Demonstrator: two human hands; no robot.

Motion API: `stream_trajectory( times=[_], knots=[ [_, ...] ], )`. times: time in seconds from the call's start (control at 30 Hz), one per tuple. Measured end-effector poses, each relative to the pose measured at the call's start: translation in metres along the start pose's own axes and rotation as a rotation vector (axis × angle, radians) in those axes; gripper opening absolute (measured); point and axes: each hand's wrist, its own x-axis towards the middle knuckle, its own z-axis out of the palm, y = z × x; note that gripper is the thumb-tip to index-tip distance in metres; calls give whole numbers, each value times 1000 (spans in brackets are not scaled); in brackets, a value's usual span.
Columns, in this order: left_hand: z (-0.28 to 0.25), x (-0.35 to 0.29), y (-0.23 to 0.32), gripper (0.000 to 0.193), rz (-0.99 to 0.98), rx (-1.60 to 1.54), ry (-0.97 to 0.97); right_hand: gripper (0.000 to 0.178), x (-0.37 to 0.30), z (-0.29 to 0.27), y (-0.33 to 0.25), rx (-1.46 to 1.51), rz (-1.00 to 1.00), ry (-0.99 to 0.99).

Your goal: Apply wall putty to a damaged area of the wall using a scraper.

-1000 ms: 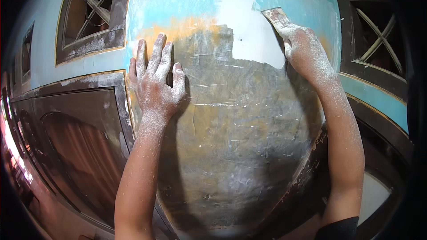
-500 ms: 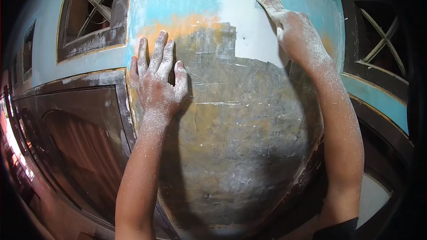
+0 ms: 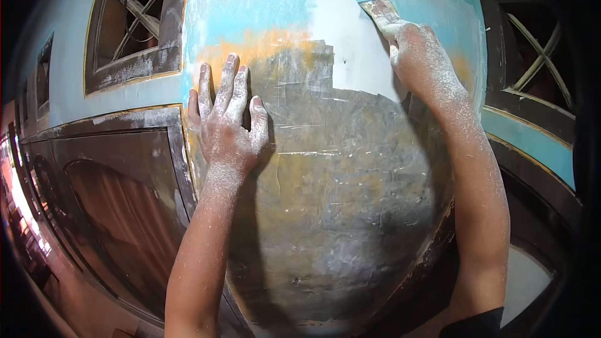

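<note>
In front of me rises a wall (image 3: 332,194), turquoise at the top, with an orange band and a bare grey-brown lower part. My left hand (image 3: 228,119) lies against it with fingers spread, on the orange and grey area, dusted in white powder. My right hand (image 3: 419,50), just as dusty, grips a putty knife (image 3: 379,11). The blade meets the wall at the upper right edge of a smooth white patch of filler (image 3: 350,44). The handle is mostly hidden inside the fist.
To the left is a dark-framed opening with crossed bars (image 3: 139,22), above a dark wooden door (image 3: 113,194) with a curtain-like panel. A similar barred opening (image 3: 532,50) is on the right. Dark trim (image 3: 432,238) runs along the wall's lower right.
The wall and my left hand sit slightly lower in the picture. My right hand, still gripping the putty knife, has shifted down a little; the white patch looks about the same.
</note>
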Motion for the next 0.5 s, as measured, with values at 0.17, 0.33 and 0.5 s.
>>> stream_trajectory(
  times=[0.17, 0.33, 0.5],
  knots=[
    [2, 2, 7, 52, -1, 25, 18, 32, 13, -7, -9, -36, -15, 52],
    [4, -3, 3, 57, -14, -4, 8, 33, 8, -3, -9, -42, -34, -1],
    [1, 2, 7, 54, -1, -43, 9, 32, 19, -5, -10, -48, 4, 126]
  ],
)
